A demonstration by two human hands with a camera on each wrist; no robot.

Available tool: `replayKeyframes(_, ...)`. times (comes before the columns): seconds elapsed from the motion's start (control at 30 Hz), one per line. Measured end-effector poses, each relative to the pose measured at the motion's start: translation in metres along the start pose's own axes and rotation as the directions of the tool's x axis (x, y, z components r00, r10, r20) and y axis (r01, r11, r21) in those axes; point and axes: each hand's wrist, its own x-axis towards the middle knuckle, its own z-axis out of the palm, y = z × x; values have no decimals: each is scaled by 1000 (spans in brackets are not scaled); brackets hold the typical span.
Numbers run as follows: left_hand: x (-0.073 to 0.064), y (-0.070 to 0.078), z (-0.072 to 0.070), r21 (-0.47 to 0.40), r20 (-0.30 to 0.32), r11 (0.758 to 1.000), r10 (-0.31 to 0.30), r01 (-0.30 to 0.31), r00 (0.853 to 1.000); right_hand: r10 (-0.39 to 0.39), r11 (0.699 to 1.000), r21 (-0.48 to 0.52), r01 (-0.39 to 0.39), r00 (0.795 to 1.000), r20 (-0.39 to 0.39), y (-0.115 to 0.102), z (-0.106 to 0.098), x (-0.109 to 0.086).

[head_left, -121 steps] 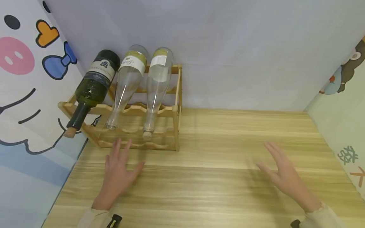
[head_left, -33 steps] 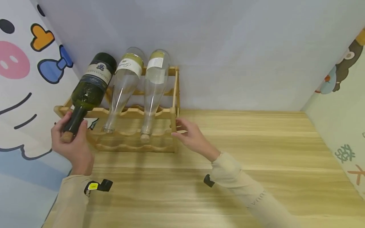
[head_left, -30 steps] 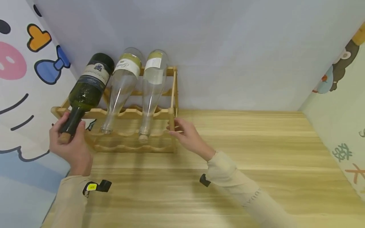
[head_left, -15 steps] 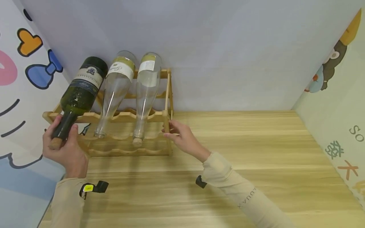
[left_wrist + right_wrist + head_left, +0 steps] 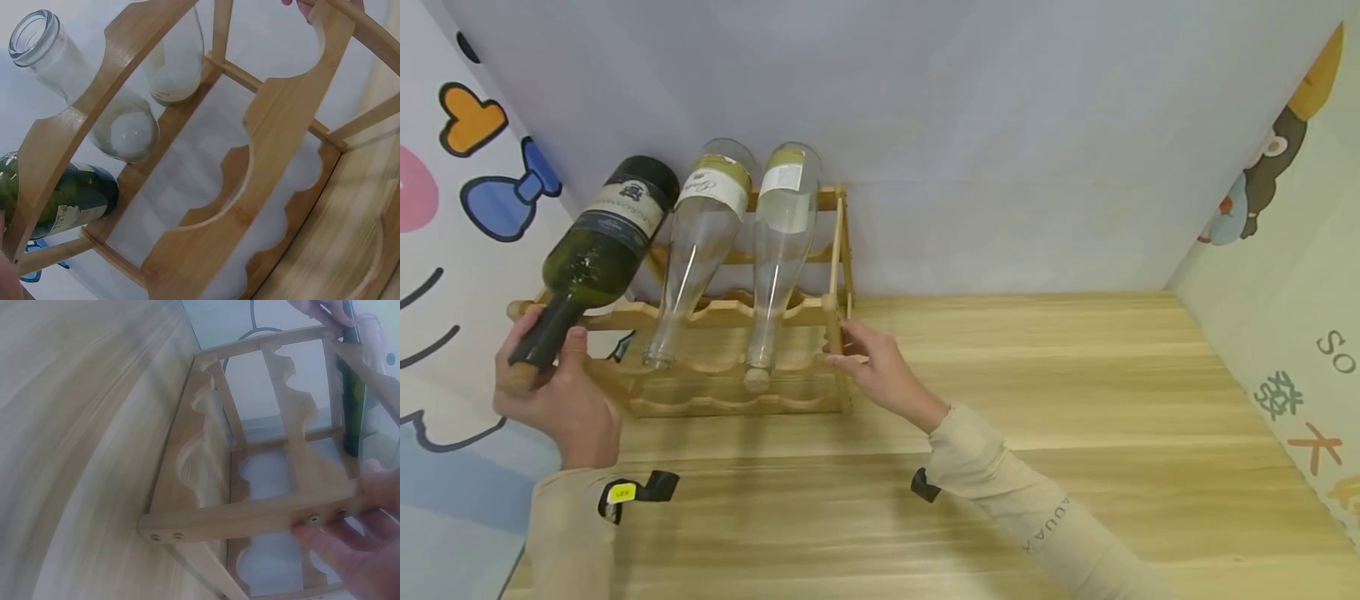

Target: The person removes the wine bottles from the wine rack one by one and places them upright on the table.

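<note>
A wooden wine rack (image 5: 722,314) stands at the back left of the table, with bottles lying on its top tier, necks pointing forward. My left hand (image 5: 568,412) grips the neck of the dark green wine bottle (image 5: 598,242) at the left end, fingers and thumb on either side near the cork (image 5: 522,377). In the left wrist view the green bottle (image 5: 75,203) lies behind the front rail. My right hand (image 5: 880,362) holds the rack's right front post; the right wrist view shows its fingers and thumb (image 5: 381,484) around the screwed wooden upright (image 5: 262,515).
Two clear glass bottles lie beside the green one: an uncorked one (image 5: 703,242) in the middle and a corked one (image 5: 786,229) to the right. The wood-grain table (image 5: 1037,433) spreads right. Walls with cartoon pictures (image 5: 497,204) stand left and right, a plain wall (image 5: 985,158) behind.
Both hands were spread over the table earlier; the left has since taken the green bottle's neck, the right the rack's post. Just now the bottle has shifted slightly forward and left.
</note>
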Motion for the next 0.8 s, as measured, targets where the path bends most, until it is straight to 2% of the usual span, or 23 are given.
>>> replayKeyframes(0.17,3,0,10,-191,-20,982,1,-5,1000,10,1000,20,-10,1000,-2,0,2,-1)
replayKeyframes(0.23,3,2,13,-217,-31,976,-21,14,999,20,999,31,-20,1000,2,0,3,-1)
replayKeyframes(0.37,4,7,19,-180,-46,983,-44,35,998,31,999,34,-31,999,6,0,5,-1)
replayKeyframes(0.43,5,11,22,-177,-84,983,-70,55,994,34,999,38,-34,999,6,0,5,-1)
replayKeyframes(0.6,10,20,30,-149,-129,987,-77,57,989,22,999,43,-22,1000,-1,3,6,-2)
replayKeyframes(0.8,12,29,40,-89,-115,994,-74,64,991,9,1000,29,-9,1000,-23,5,4,-2)
